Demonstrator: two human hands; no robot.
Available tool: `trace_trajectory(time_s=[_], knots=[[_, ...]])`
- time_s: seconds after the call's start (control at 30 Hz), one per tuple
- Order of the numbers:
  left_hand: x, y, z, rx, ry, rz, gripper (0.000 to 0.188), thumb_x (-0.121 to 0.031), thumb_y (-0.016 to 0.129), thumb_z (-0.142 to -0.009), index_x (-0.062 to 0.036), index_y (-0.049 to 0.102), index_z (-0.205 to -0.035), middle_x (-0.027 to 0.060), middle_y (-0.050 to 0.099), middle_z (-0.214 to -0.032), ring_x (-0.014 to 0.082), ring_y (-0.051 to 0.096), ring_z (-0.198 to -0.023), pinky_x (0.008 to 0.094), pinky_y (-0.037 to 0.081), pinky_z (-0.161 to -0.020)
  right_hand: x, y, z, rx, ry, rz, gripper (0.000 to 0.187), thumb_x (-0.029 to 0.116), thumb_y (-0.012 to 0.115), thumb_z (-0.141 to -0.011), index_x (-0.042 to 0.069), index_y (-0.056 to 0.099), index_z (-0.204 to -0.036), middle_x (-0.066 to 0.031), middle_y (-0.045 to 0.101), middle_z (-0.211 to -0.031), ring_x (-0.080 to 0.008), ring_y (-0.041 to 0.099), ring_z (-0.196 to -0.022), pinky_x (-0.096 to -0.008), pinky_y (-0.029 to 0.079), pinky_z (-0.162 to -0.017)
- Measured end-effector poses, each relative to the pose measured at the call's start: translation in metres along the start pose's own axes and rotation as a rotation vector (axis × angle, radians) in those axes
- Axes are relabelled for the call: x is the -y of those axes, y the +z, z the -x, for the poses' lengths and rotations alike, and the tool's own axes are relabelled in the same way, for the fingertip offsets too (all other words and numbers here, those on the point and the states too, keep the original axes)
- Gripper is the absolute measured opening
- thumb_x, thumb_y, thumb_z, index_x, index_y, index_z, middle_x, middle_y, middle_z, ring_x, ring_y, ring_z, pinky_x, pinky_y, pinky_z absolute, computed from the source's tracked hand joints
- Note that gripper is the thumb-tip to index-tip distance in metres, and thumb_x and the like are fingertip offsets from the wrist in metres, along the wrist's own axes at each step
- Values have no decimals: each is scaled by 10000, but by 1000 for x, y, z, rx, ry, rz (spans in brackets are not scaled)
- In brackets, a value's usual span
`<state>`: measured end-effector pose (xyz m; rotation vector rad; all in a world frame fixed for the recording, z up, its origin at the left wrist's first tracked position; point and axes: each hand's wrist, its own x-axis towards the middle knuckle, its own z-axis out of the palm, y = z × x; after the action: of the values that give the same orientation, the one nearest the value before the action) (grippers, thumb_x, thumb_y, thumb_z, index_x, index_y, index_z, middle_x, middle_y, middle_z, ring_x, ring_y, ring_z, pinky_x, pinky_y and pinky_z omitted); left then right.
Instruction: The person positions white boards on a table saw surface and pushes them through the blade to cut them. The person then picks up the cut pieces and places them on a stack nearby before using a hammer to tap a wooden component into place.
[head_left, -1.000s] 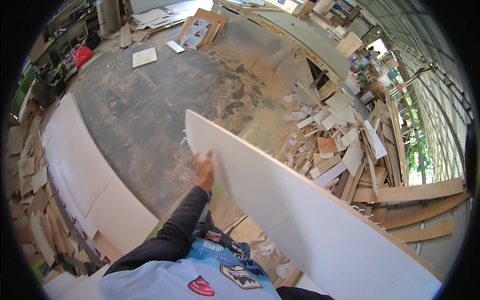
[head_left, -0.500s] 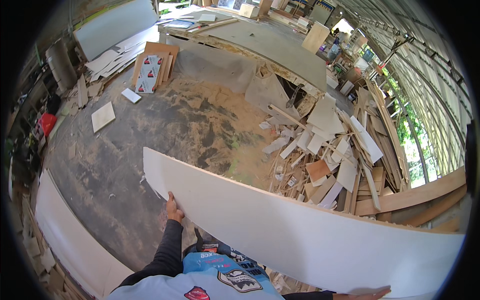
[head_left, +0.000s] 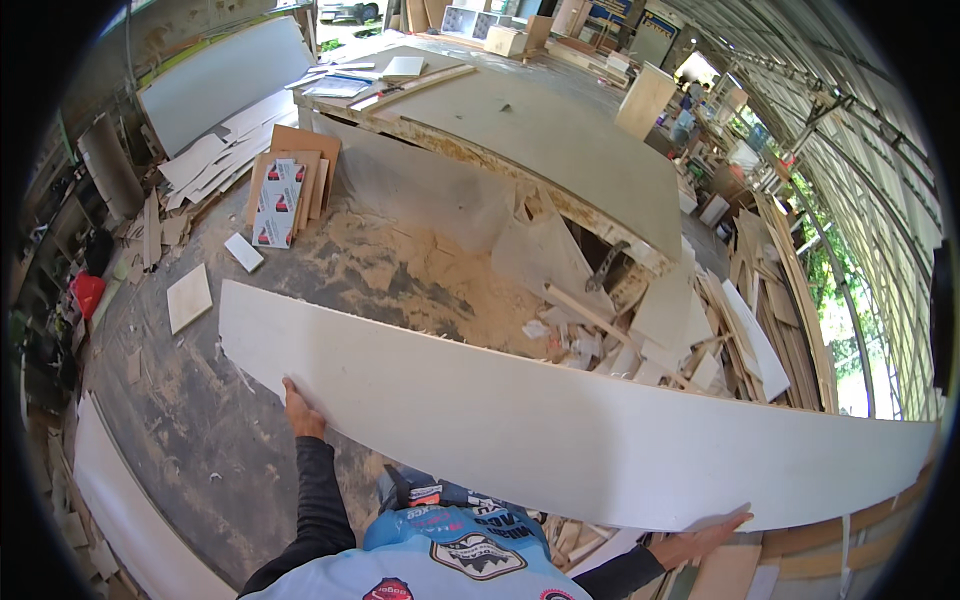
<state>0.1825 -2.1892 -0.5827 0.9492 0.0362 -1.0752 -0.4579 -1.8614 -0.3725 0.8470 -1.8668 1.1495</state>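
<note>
A long white board (head_left: 480,430) with a raw brown upper edge stretches across in front of me, held on its long edge and tilted. My left hand (head_left: 303,410) grips its lower edge near the left end, thumb on the white face and the other fingers hidden behind. Under the lower edge toward the right end, my right hand (head_left: 703,538) supports the board, its fingers stretched along the edge and partly hidden by it. Both arms are spread wide.
Ahead stands a large worktable (head_left: 560,150) with a grey top. Wood offcuts (head_left: 690,360) pile up at its right. Leaning panels (head_left: 290,190), a small white piece (head_left: 243,252) and a square piece (head_left: 189,299) are on the dusty floor at left. Another white panel (head_left: 130,510) lies at lower left.
The board has shifted left and its right part has risen, covering more of the offcut pile. Both hands moved left with it, and the view has tipped up toward the worktable.
</note>
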Motion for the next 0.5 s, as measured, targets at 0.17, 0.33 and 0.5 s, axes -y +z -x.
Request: trace_trajectory(time_s=[0.17,0.33,0.5], knots=[[-3,99,-74,-183,120,-47,524,-395,524,-1034,77,554,-1260,125,634,-1251,252,624,-1103,386,525,-948,70,161,-36,21,738,-539,778,483,422,-975,-32,267,-1539,-231,323,-1567,-331,350,-1436,-420,277,-1176],[6,201,-145,-209,231,-58,455,-367,513,-1042,74,583,-1135,106,669,-1024,216,659,-843,360,558,-741,84,321,-37,2,972,-823,744,522,419,-1032,-30,311,-1519,-183,330,-1571,-316,375,-1414,-416,303,-1166],[40,295,-220,-204,402,-148,457,-384,458,-1060,43,606,-995,86,663,-920,185,644,-790,342,547,-700,120,445,-14,52,943,-607,720,510,439,-1029,-37,363,-1491,-190,422,-1513,-302,476,-1329,-409,353,-1130]])
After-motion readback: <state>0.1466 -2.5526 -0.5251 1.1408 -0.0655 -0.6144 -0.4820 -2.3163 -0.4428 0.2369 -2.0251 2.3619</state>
